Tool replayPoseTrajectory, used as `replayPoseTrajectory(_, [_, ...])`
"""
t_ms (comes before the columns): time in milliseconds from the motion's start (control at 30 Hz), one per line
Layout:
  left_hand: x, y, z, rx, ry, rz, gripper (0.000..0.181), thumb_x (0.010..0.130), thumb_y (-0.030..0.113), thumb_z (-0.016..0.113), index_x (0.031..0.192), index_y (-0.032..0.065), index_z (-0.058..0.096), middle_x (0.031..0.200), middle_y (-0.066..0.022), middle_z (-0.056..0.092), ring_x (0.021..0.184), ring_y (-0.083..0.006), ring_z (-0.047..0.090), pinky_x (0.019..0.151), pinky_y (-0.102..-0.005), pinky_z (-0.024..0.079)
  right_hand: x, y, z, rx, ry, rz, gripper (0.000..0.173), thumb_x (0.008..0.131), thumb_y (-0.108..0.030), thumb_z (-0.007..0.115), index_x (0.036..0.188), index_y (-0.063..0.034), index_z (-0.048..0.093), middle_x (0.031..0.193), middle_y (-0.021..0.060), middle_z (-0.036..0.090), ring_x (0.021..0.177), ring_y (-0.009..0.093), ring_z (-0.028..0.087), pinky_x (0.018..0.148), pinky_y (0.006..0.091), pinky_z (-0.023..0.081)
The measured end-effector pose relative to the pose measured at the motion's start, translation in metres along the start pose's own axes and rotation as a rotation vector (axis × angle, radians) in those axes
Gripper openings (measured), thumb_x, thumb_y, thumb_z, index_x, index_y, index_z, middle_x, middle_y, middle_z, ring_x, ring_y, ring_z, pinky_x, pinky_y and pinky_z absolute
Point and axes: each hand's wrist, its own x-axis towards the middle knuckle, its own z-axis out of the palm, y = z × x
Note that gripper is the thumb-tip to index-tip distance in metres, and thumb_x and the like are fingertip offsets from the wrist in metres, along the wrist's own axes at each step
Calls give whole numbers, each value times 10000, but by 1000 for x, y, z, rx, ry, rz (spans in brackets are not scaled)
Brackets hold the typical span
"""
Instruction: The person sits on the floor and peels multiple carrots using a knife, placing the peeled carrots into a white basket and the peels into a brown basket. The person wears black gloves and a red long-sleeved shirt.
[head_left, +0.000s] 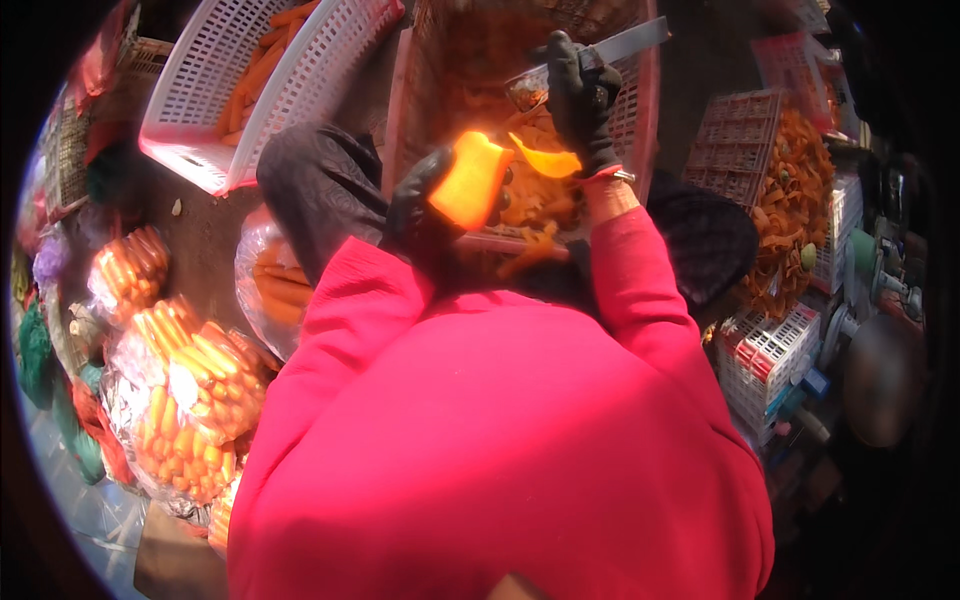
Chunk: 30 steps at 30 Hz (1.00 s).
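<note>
My left hand, in a dark glove, grips a thick block of peeled orange squash or pumpkin above the near end of a red plastic crate. Up and to the right, my gloved right hand is closed round a tool whose flat metal blade points to the upper right; its handle is mostly hidden. A curved orange peeling is between the two hands, just below the right one. Orange peelings lie in the crate under both hands.
A white and pink basket with carrots stands at the upper left. Bags of carrots are piled at the left, and another bag is beside my leg. At the right are heaped peelings and a white plastic crate.
</note>
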Motion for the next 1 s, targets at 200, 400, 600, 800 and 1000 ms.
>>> replayPoseTrajectory(200, [5, 5, -3, -384, -148, 36, 660, 909, 460, 434, 1378, 16, 296, 1336, -180, 405, 1153, -300, 462, 870, -471, 443, -2, -4, -20, -10, 46, 27, 178, 889, -163, 562, 800, -41, 657, 744, 78, 660, 592, 225, 602, 557, 307, 460])
replayPoseTrajectory(400, [16, 7, 19, -640, 42, 0, 492, 885, 294, 513, 1280, 17, 421, 1228, -160, 505, 1120, -300, 497, 918, -432, 429, -43, -81, -16, 526, -225, 132, 202, 853, -158, 586, 735, -12, 659, 653, 64, 644, 632, 130, 614, 590, 276, 468])
replayPoseTrajectory(600, [9, 4, -2, -867, -66, -81, 539, 860, 326, 527, 1264, -18, 434, 1191, -198, 528, 1045, -306, 544, 867, -438, 449, -2, 8, -2, 195, 161, 214, 270, 894, -202, 566, 740, -5, 666, 611, 44, 622, 548, 124, 557, 531, 288, 430])
replayPoseTrajectory(800, [15, 1, -14, -29, -119, 140, 613, 872, 416, 496, 1276, -40, 430, 1171, -251, 532, 990, -339, 575, 747, -455, 493, -9, -53, -27, 593, 125, 486, 293, 910, -227, 552, 764, 1, 665, 612, 43, 620, 530, 99, 555, 505, 266, 429])
replayPoseTrajectory(1000, [10, 8, 17, -371, 24, 27, 593, 887, 408, 482, 1282, -31, 423, 1201, -236, 517, 1036, -347, 546, 804, -475, 466, -42, -84, -13, 549, -143, 263, 181, 873, -136, 579, 763, -15, 658, 676, 78, 658, 620, 151, 620, 571, 262, 478])
